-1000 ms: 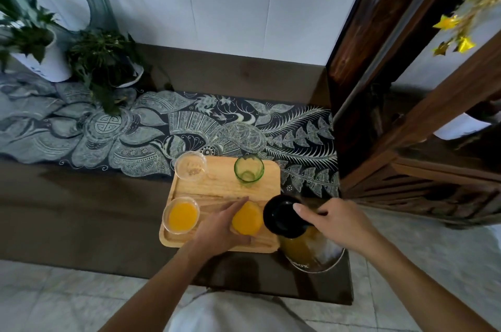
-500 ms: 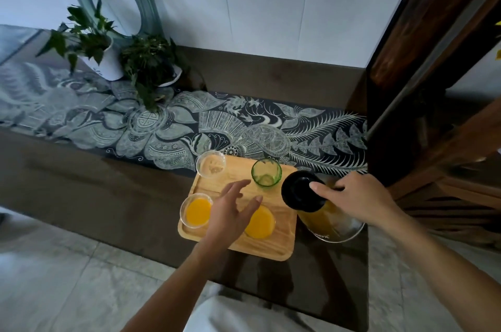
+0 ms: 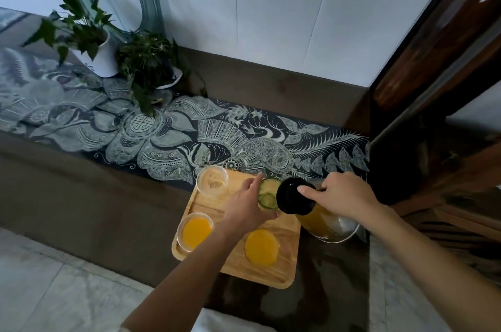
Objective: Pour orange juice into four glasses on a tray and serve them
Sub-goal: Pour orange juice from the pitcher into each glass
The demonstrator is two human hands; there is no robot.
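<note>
Four glasses stand on the pale wooden rectangular tray [image 3: 282,274], which lies on the dark bench top and reaches onto the dark patterned cloth runner [image 3: 168,142] with its far edge. Two near ones hold orange juice: the clear glass at the near left corner [image 3: 195,231] and the filled glass at the near right [image 3: 261,247], whose wall is hard to make out, so mainly the orange disc of juice shows. The clear empty glass at the far left corner [image 3: 212,182] looks empty. The small green-tinted glass [image 3: 268,194] at the far right is partly hidden; the left hand [image 3: 248,205] is wrapped around its left side, and the black round lid [image 3: 294,197] of the juice jug covers its right edge. The left hand's fingers [image 3: 256,182] curl on the glass, so it holds this one. The right hand [image 3: 343,196] grasps the clear glass jug of orange juice [image 3: 322,220] at the top, with the thumb on the lid; the handle is hidden under the hand. The jug leans toward the green glass, but whether juice is flowing I cannot tell. Two green potted plants [image 3: 89,33] stand far left on the runner, well apart from the tray. Both forearms are cut off by the lower edge.
</note>
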